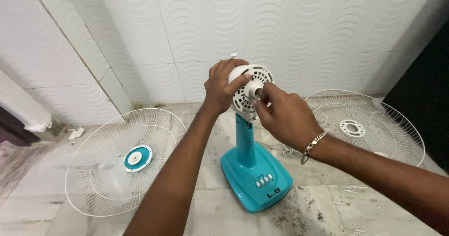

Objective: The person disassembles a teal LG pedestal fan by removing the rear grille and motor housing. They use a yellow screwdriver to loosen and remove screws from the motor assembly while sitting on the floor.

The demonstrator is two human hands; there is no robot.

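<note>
A table fan stands on the floor with a teal base (256, 177) and teal neck (244, 140). Its white motor head (252, 89) has no guard or blades on it. My left hand (220, 85) wraps around the back of the motor head. My right hand (283, 114) pinches at the white hub around the shaft at the motor's front (256, 90). A silver bracelet (314, 145) hangs on my right wrist.
A white wire guard with a teal centre cap (119, 163) lies flat on the floor at the left, a translucent fan blade (105, 163) resting in it. A second white wire guard (369, 124) lies at the right. Tiled walls stand behind. The marble floor is dirty.
</note>
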